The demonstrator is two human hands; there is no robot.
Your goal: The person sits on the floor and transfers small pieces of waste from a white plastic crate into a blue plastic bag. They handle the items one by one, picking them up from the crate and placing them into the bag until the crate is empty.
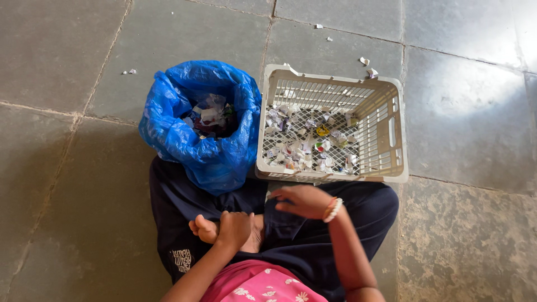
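Observation:
I sit cross-legged on a stone floor. My left hand (pixel 234 226) rests curled on my bare foot (pixel 206 229) in my lap, and I cannot see anything in it. My right hand (pixel 302 200), with bead bracelets at the wrist, hovers over my knee just in front of a beige plastic basket (pixel 387 134); its fingers are loosely bent and I cannot tell if they pinch something. Several small torn paper scraps (pixel 306 142) lie on the basket's mesh bottom. A blue plastic bag (pixel 184 140) stands open to the left of the basket, with crumpled scraps (pixel 211 116) inside.
Grey stone floor tiles (pixel 470 117) surround me. A few stray paper bits lie on the floor beyond the basket (pixel 367 66) and to the far left of the bag (pixel 130 71). My dark trousers (pixel 313 240) and pink flowered top (pixel 257 284) fill the lower centre.

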